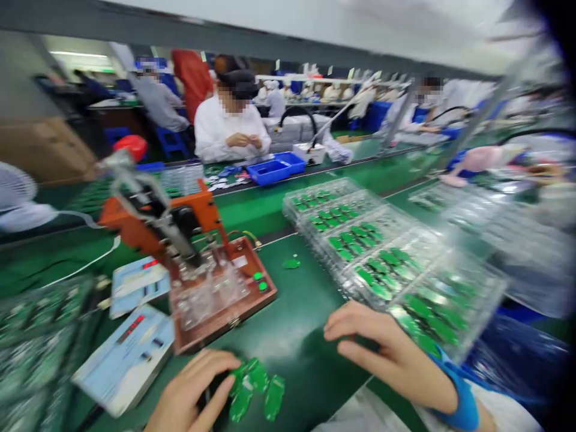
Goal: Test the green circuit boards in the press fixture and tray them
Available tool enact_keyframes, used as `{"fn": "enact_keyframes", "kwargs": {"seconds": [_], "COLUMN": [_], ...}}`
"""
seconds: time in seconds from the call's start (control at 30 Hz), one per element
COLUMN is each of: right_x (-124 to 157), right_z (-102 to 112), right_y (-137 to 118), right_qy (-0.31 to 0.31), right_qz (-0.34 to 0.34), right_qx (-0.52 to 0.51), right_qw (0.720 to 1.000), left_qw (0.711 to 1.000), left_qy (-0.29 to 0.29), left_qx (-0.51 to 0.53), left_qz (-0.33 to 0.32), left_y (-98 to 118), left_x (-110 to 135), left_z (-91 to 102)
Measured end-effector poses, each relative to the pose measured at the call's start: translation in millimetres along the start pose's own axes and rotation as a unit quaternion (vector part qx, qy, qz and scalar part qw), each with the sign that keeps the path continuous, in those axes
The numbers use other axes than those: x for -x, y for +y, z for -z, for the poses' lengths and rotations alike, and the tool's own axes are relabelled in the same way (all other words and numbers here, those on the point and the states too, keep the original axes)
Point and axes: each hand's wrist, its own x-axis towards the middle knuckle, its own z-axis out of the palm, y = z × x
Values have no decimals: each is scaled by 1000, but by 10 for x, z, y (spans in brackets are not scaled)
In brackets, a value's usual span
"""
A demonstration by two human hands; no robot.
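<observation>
My left hand (193, 390) is at the near edge of the table, fingers curved and thumb apart from them. Its fingertips reach the edge of a small loose pile of green circuit boards (257, 377); whether it grips one of them is unclear. My right hand (382, 345) hovers over the green table top with nothing in it, thumb and fingers apart. Beside it stands a clear plastic tray (346, 288) with rows of green boards in its compartments. One lone board (291, 263) lies between the tray and an orange toggle-clamp fixture (157, 210).
The fixture's wooden base (225, 318) carries clear blocks and two green buttons. Two meter boxes (126, 354) with red digits stand left of it, near more trays of boards (36, 336). Across the bench, a person in white (231, 129) works behind blue bins (276, 168).
</observation>
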Motion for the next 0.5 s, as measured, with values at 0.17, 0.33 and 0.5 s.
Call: {"fn": "enact_keyframes", "kwargs": {"seconds": [0.17,0.33,0.5], "right_x": [-335,-482,-552], "right_z": [-901,-1162,-1095], "right_y": [154,316,293], "right_qy": [-154,-251,-313], "right_qz": [21,20,15], "right_qx": [-46,43,59], "right_qw": [987,967,948], "left_qw": [993,985,978], "left_qy": [-83,-135,-174], "left_qx": [-27,-49,-70], "left_qz": [80,96,90], "left_y": [90,159,104], "left_x": [23,127,120], "left_z": [111,92,50]}}
